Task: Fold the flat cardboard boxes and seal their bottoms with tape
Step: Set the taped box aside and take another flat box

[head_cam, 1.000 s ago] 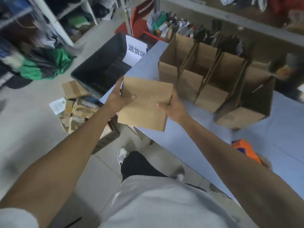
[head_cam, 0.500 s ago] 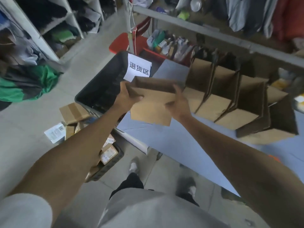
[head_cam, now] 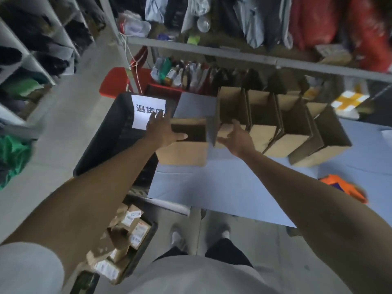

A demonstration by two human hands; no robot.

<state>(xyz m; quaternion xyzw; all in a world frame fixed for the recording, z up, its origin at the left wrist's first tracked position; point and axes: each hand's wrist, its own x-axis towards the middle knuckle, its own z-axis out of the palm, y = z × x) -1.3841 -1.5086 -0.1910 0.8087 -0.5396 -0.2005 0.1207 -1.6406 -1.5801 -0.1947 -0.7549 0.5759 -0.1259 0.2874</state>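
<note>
An opened brown cardboard box (head_cam: pixel 184 152) stands on the blue table (head_cam: pixel 222 187), open side up, at the left end of a row of several erected boxes (head_cam: pixel 293 132). My left hand (head_cam: pixel 162 130) rests against its left side with straight, spread fingers, and the thumb lies along the near rim. My right hand (head_cam: pixel 235 139) is open just right of the box, with its fingers by the upright right flap (head_cam: pixel 211 130). An orange tape dispenser (head_cam: pixel 344 187) lies on the table at the right.
A black bin (head_cam: pixel 114 141) with a white paper sign (head_cam: pixel 146 111) stands left of the table. On the floor below, a crate holds small boxes (head_cam: pixel 129 230). A grey shelf rail (head_cam: pixel 254 58) with hanging clothes runs behind the row. My feet are at the table's front edge.
The flat box that both hands held in the air was opened up, carried forward and now stands on the table beside the row. Both hands have loosened their grip.
</note>
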